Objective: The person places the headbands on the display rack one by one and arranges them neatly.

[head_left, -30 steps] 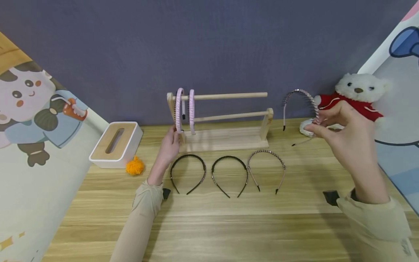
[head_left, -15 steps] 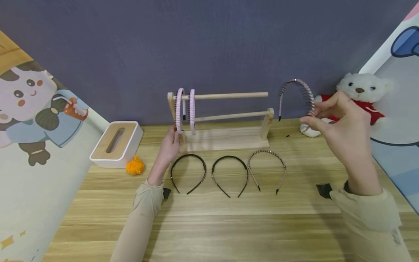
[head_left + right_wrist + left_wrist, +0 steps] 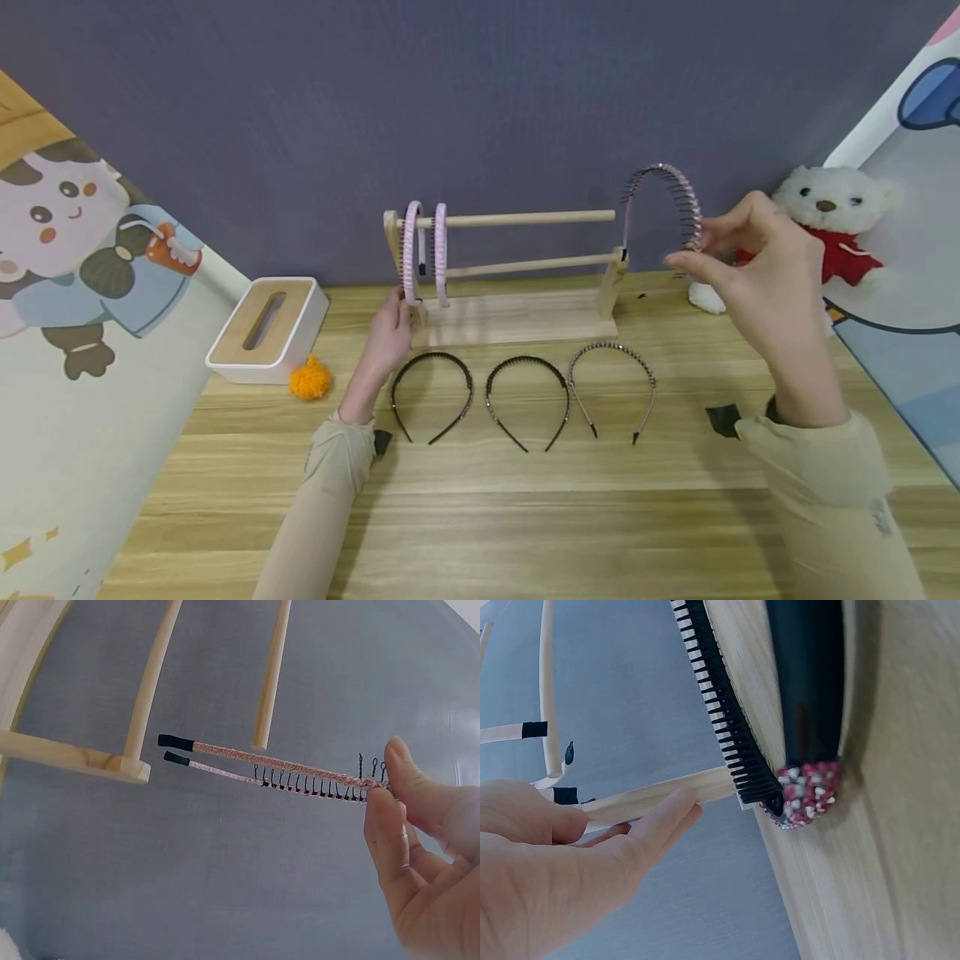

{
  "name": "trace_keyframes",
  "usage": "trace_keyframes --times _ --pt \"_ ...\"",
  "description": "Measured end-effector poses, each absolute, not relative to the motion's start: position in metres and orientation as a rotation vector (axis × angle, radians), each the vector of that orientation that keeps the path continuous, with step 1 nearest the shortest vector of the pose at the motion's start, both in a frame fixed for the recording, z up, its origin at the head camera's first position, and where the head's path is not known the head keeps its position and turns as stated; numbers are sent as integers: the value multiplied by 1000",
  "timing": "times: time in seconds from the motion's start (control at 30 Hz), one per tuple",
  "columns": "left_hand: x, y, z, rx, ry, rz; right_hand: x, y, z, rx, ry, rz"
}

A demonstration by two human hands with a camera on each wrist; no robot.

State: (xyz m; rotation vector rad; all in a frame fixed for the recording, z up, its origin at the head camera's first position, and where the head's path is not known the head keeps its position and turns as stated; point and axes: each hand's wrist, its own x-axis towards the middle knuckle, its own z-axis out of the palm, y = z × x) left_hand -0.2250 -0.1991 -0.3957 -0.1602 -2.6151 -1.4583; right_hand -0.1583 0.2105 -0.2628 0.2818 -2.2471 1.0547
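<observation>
A wooden headband rack stands at the back of the table, with two bars. My left hand grips its left upright post between thumb and fingers. Two fuzzy pink headbands, an outer one and an inner one, hang on the upper bar near that post. Thumb and fingers of my right hand pinch a pinkish beaded headband with comb teeth. It is upright just off the upper bar's free right end, tips toward the rack in the right wrist view.
On the table before the rack lie a left black headband, another black headband and a pinkish beaded headband. A tissue box and an orange pompom are at left. A white teddy bear sits at right.
My right hand has carried the beaded headband left and upward, from beside the teddy bear to close by the bar's free end. The left hand has stayed on the post.
</observation>
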Motion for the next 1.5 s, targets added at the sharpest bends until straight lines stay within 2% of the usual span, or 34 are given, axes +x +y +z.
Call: trace_keyframes --times 0.57,1.5 --pt "-226 -199 -395 -147 -2627 -1475 -177 178 -259 383 -2221 1085" --pt "-226 -199 -396 -140 -2632 -1478 -204 130 -276 540 -2214 1092"
